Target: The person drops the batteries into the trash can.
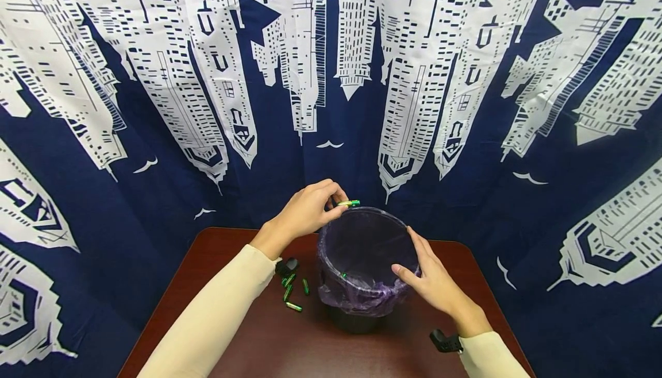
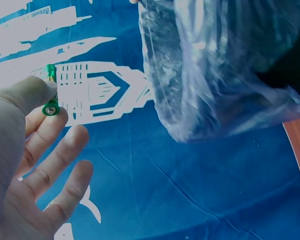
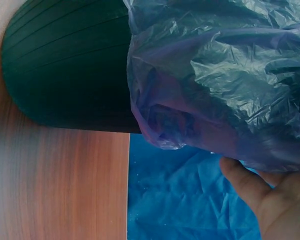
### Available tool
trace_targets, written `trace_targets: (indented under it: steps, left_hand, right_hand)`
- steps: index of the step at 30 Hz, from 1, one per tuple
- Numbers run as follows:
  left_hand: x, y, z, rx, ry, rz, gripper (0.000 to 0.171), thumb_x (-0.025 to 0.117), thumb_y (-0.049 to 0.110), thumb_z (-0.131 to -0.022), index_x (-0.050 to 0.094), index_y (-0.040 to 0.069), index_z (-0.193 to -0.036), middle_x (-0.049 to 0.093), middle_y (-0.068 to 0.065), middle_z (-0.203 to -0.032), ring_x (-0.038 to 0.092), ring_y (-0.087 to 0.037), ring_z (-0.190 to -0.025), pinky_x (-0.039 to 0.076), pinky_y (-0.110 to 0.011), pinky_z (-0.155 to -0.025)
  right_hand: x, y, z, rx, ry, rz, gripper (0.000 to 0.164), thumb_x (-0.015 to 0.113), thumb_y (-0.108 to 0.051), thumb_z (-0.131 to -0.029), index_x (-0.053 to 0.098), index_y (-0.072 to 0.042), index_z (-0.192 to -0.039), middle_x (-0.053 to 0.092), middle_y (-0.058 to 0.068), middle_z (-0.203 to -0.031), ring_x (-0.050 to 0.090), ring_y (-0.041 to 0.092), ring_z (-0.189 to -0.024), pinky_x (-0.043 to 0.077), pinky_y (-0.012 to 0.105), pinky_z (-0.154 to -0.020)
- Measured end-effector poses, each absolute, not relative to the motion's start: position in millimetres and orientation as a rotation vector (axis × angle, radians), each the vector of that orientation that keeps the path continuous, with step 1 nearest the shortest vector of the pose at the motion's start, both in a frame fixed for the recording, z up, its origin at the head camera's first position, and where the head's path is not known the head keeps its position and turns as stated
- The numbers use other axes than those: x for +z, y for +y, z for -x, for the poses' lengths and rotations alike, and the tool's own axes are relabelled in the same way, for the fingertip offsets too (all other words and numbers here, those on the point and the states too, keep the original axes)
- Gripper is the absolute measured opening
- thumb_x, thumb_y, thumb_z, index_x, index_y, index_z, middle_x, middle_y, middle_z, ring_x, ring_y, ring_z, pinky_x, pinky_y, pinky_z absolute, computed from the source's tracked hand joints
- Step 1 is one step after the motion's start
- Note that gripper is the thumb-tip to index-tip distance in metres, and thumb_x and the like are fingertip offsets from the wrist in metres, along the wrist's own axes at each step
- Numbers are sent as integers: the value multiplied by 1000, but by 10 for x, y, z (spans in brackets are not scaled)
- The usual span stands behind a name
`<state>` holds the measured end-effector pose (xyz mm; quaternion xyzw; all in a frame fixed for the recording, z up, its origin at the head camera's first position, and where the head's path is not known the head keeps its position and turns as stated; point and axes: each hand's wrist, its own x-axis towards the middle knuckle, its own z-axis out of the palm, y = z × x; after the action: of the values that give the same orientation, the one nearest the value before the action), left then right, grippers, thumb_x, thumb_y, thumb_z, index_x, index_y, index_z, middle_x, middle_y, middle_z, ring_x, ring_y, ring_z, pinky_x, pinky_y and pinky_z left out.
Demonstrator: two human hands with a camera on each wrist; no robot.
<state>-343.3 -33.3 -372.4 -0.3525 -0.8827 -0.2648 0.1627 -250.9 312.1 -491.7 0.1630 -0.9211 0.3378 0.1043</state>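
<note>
My left hand (image 1: 312, 205) pinches a green and gold battery (image 1: 349, 203) between thumb and fingers, just above the far left rim of a dark bin (image 1: 357, 323). In the left wrist view the battery (image 2: 51, 107) shows its metal end, and the other fingers are spread apart. A thin purple plastic bag (image 1: 362, 297) lines the bin and folds over its rim. My right hand (image 1: 431, 274) rests at the bin's right rim with fingers extended. In the right wrist view its thumb (image 3: 240, 181) lies against the bag's edge, and the other fingers are mostly hidden.
Several more green and gold batteries (image 1: 293, 307) lie loose on the brown table (image 1: 248, 332), left of the bin. A small green spot (image 1: 343, 274) shows at the bin's near left rim. Behind the table hangs a blue cloth (image 1: 279, 182) printed with white buildings.
</note>
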Motion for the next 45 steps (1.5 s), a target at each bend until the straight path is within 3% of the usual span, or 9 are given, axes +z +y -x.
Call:
trace_targets:
  steps: [11, 18, 23, 45]
  left_hand:
    - [-3645, -100, 3448, -691, -2585, 1031, 15, 83, 31, -111, 80, 20, -121, 77, 1, -116, 75, -13, -100, 65, -34, -88]
    - [-3660, -113, 3418, -666, -2664, 979, 42, 86, 44, -108, 76, 25, -144, 75, 2, -138, 76, -19, -127, 67, -43, -103]
    - [-3690, -162, 3410, -673, -2662, 962, 52, 86, 47, -106, 74, 25, -151, 75, 0, -141, 73, -21, -130, 66, -45, -105]
    - [-3950, -514, 3319, -710, -2669, 863, 47, 82, 49, -107, 76, 28, -149, 76, 1, -140, 75, -22, -130, 68, -47, -107]
  right_hand:
    - [-4912, 3142, 2499, 995, -2723, -466, 105, 77, -47, -108, 18, -9, -187, 28, 25, -190, 34, 59, -173, 32, 87, -132]
    - [-4915, 3119, 2493, 1005, -2723, -480, 105, 77, -47, -109, 18, -9, -187, 28, 25, -191, 33, 58, -173, 32, 87, -132]
    - [-4925, 3126, 2499, 998, -2722, -469, 106, 78, -48, -108, 18, -10, -187, 28, 25, -191, 33, 58, -173, 32, 87, -132]
    - [-4916, 3119, 2499, 1019, -2709, -485, 105, 78, -47, -108, 19, -9, -187, 27, 25, -191, 32, 58, -174, 31, 87, -133]
